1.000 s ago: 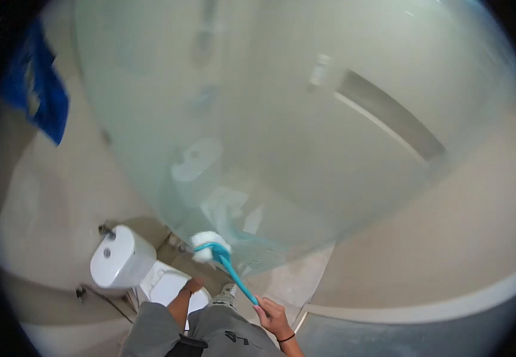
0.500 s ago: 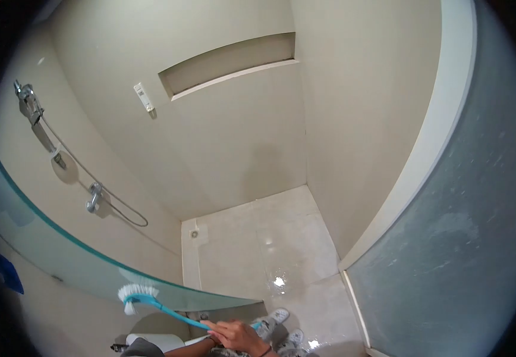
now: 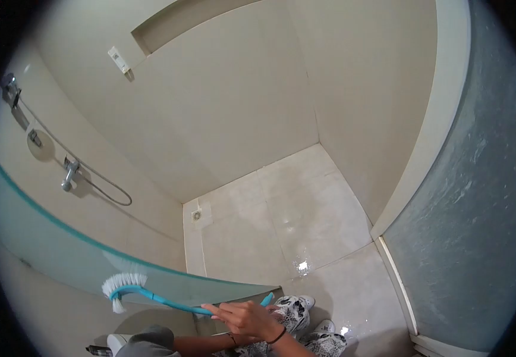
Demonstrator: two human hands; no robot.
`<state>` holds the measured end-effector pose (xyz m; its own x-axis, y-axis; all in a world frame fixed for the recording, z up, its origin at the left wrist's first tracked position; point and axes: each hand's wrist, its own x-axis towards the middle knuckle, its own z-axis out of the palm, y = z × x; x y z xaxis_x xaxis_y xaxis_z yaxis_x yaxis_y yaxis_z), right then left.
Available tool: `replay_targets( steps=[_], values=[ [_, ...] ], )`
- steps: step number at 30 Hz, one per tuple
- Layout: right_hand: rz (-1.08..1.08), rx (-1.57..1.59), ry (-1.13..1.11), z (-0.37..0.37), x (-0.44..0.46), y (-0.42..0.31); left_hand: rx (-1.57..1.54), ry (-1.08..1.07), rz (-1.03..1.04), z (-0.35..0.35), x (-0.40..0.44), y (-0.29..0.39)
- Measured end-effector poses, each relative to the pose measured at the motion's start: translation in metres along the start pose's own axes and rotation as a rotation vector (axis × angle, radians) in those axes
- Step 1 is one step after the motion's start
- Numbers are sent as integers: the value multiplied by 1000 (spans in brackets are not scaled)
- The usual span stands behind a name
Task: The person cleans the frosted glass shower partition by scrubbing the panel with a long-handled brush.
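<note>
Turquoise is the handle (image 3: 178, 306) of the brush, and white are its bristles (image 3: 126, 278). In the head view, which is the only one, the brush is held in the air along the near side of the curved glass panel (image 3: 41, 229), with the bristles just beside it; whether they touch it, I cannot tell. The right hand (image 3: 246, 318) is near the lower end of the glass panel, and its fingers are closed over the handle, whose tip comes out past them. The left forearm (image 3: 201, 345) is also on the near side of the glass panel; the left hand is mostly covered, so I cannot tell its grip. Beyond the glass panel are the mixer tap (image 3: 69, 174) and the floor drain (image 3: 197, 216); to its right are the person's shoes (image 3: 324, 326). The step in hand seems, in my judgement, to be holding the brush up beside the glass panel. The next move, I think, calls for a firm hold and attention to where the bristles point, so that they do not knock the glass panel
</note>
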<state>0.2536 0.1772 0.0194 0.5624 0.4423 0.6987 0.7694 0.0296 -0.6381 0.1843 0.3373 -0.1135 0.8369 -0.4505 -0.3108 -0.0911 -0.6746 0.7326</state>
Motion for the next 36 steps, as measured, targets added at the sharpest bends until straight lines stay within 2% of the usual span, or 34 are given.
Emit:
replay_targets(
  steps=[5,10,12,13,14,16,17,20,22,24,26,28,30,33,34,36],
  values=[
    [-47,-234,-61,15,2,-15,-29,108,243,14,-9,-13],
    [7,-305,40,25,10,-23,-58,284,509,16,3,-17],
    [100,-289,83,34,13,-40,-228,225,597,4,-3,-19],
    [78,-283,54,43,15,-50,-318,177,408,-5,-15,-12],
    [126,-260,95,50,16,-59,-329,220,416,-11,-17,-14],
    [240,-255,99,57,15,-76,-502,112,288,-11,-15,-21],
    [223,-263,76,63,19,-85,-636,337,285,-8,-23,-19],
    [165,-168,318,95,39,-110,-708,640,343,-87,-80,27],
    [283,-101,292,122,28,-115,-820,973,468,-128,-109,44],
    [257,-192,210,130,14,-112,-678,1209,610,-173,-154,74],
    [117,-363,314,127,15,-98,-474,1301,669,-199,-185,59],
    [277,-319,433,115,30,-109,-268,1330,610,-213,-212,49],
    [389,-126,440,121,39,-121,1,1336,528,-224,-239,33],
    [257,-300,106,138,16,-121,269,1263,452,-232,-278,-7],
    [290,-313,49,139,10,-119,287,1285,407,-233,-286,-22],
    [245,-336,221,135,11,-119,295,1356,314,-229,-300,-68]
  ],
)
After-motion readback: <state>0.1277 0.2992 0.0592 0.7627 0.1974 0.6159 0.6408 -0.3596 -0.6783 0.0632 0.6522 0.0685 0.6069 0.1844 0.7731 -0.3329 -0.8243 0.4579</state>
